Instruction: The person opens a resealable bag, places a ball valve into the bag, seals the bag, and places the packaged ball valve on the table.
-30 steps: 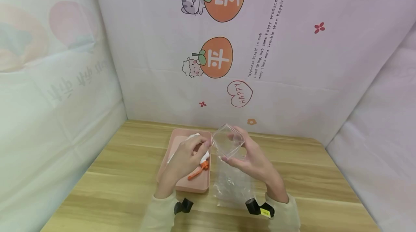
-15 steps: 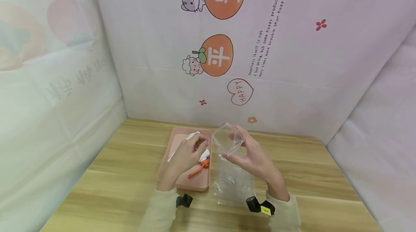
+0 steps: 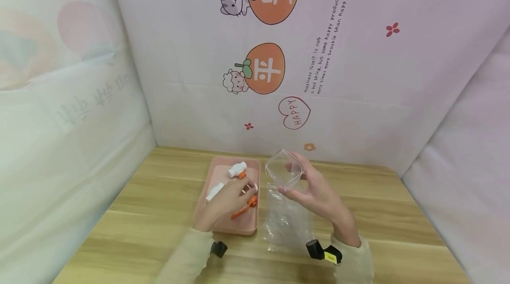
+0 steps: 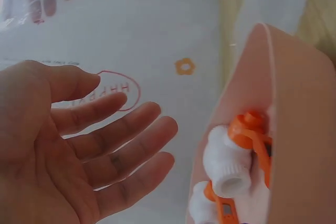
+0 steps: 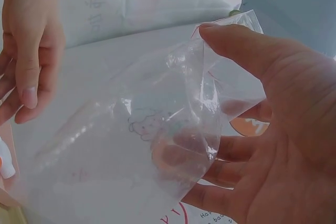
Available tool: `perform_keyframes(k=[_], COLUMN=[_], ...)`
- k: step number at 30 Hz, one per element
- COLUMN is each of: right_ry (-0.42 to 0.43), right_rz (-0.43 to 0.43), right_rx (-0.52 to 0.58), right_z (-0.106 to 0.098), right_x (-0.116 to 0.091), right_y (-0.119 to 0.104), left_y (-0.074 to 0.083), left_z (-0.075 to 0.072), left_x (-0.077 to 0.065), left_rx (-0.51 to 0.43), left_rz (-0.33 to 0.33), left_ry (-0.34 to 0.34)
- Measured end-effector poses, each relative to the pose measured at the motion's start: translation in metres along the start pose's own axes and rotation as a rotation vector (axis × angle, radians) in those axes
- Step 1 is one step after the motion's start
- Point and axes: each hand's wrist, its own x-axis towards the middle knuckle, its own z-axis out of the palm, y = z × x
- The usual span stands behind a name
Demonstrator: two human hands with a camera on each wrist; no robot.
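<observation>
My left hand point(image 3: 228, 199) hovers over the pink tray point(image 3: 246, 226), fingers loosely bent and nothing held; in the left wrist view its palm and spread fingers show beside the tray wall. White plastic valves with orange handles lie in the tray. One valve point(image 3: 237, 169) is at the far end, a second white body point(image 3: 215, 191) lies left of the hand, and an orange handle point(image 3: 240, 211) sticks out on the near right side, its valve partly hidden by my fingers. My right hand point(image 3: 318, 193) holds a clear plastic bag point(image 5: 121, 145) by its rim, thumb and fingers spreading the mouth wide.
More clear plastic bags point(image 3: 284, 224) lie flat on the wooden table point(image 3: 382, 222), right of the tray and below the right hand. A printed cloth wall point(image 3: 199, 111) stands behind the table, with white cloth point(image 3: 470, 133) on both sides.
My left hand has come back towards me and lower over the tray, uncovering the far valve and the left white body. The right hand with the bag has shifted slightly right.
</observation>
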Motion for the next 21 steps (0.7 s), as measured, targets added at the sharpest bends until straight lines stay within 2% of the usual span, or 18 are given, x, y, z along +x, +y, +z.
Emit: perform_keyframes(k=[4, 11, 17, 21], right_ry=[-0.017, -0.019, -0.035, -0.051], right_rz=[0.0, -0.009, -0.01, 0.0], right_rx=[-0.002, 0.002, 0.006, 0.011], right_z=[0.001, 0.001, 0.001, 0.001], right_x=[0.001, 0.002, 0.001, 0.0], right_y=[0.0, -0.002, 0.0, -0.002], left_y=[-0.005, -0.017, -0.028, -0.031], left_z=[0.0, -0.001, 0.001, 0.003], left_x=[0.003, 0.009, 0.012, 0.012], left_rx=[0.055, 0.243, 0.299, 0.346], left_rz=[0.01, -0.002, -0.043, 0.001], left_ry=[-0.054, -0.19, -0.314, -0.409])
